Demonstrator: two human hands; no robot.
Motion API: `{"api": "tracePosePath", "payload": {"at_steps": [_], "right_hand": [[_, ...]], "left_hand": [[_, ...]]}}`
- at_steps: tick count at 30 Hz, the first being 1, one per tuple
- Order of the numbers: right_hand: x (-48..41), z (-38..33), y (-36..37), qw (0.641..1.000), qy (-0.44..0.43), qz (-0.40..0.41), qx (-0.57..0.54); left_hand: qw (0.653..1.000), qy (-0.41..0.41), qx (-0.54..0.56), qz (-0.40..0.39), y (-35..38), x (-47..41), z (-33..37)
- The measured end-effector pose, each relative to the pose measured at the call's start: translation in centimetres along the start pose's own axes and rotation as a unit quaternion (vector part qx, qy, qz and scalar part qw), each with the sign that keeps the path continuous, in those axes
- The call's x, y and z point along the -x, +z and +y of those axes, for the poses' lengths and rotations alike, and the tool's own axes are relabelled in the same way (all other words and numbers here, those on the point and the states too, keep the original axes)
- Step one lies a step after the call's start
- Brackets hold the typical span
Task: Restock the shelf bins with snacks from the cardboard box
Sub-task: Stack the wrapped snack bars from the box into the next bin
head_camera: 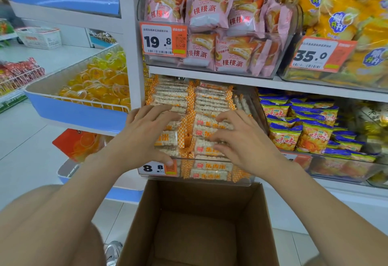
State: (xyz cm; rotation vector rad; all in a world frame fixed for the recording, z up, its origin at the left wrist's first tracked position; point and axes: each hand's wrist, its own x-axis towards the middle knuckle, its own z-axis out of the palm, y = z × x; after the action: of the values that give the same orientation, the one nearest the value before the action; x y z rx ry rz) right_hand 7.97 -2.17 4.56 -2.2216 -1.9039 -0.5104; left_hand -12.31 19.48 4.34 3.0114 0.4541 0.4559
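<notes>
Orange-checked snack packets (pixel 201 102) lie in two stacks in the clear bin (pixel 243 180), long sides running left to right, directly under my palms. My left hand (pixel 144 133) and right hand (pixel 241 139) press on them, fingers spread, gripping nothing. Just nearer than the bin, the cardboard box (pixel 201 223) shows only bare bottom.

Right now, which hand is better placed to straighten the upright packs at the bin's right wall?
Right. The right hand lies on the right stack, beside those upright packs; the left hand rests on the left stack.
</notes>
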Motion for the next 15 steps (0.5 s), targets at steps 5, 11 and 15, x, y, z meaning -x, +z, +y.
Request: {"api": "tracePosePath", "payload": {"at_steps": [5, 11, 15], "right_hand": [[0.1, -1.1, 1.2, 1.000, 0.019, 0.013, 0.004], [0.4, -1.4, 2.9, 0.999, -0.013, 0.010, 0.036], [-0.1, -1.5, 2.8, 0.999, 0.035, 0.012, 0.015]], "left_hand": [[1.000, -0.016, 0.027, 0.001, -0.3, 0.2, -0.1], [0.999, -0.012, 0.037, -0.014, 0.1, 0.0, 0.2], [0.999, 0.011, 0.021, -0.024, -0.1, -0.5, 0.0]]}}
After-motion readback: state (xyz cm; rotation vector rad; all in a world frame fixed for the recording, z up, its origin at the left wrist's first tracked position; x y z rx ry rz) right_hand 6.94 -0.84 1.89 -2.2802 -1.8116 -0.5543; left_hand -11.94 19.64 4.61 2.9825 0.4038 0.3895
